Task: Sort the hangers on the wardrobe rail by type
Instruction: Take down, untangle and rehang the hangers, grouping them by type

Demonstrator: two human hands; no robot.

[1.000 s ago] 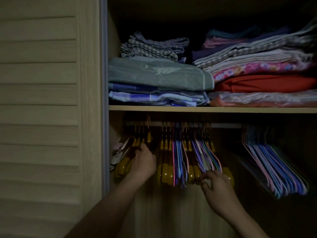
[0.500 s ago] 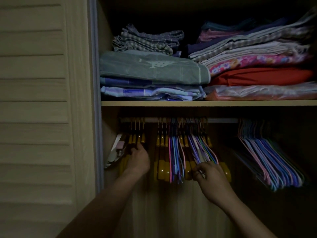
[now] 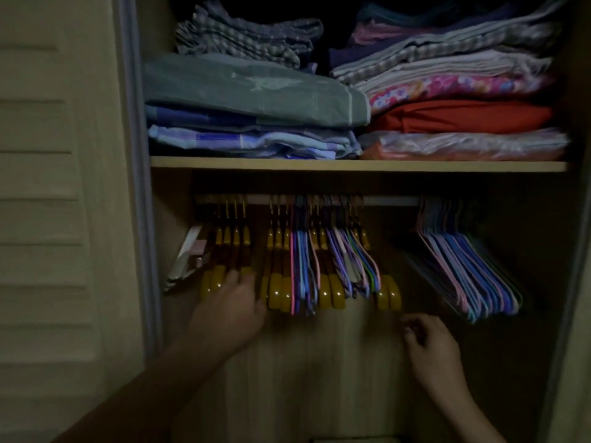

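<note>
A rail [image 3: 390,200] runs under the shelf. At its left end hang white clip hangers [image 3: 185,257], then a group of wooden hangers [image 3: 224,251]. In the middle, wooden hangers [image 3: 332,292] are mixed with thin coloured wire hangers [image 3: 303,266]. A separate bunch of wire hangers [image 3: 467,270] hangs at the right. My left hand [image 3: 233,311] touches the lower ends of the left wooden group; whether it grips one is hidden. My right hand [image 3: 428,343] hangs below the mixed group, fingers loosely curled, holding nothing.
The shelf [image 3: 351,165] above carries stacks of folded linen [image 3: 256,100]. A louvred door [image 3: 54,187] stands at the left. The wardrobe's wooden back panel [image 3: 319,362] shows below the hangers.
My right hand has let go of the mixed hangers and dropped down to the right. My left hand has slid lower on the left wooden group. The camera has moved closer.
</note>
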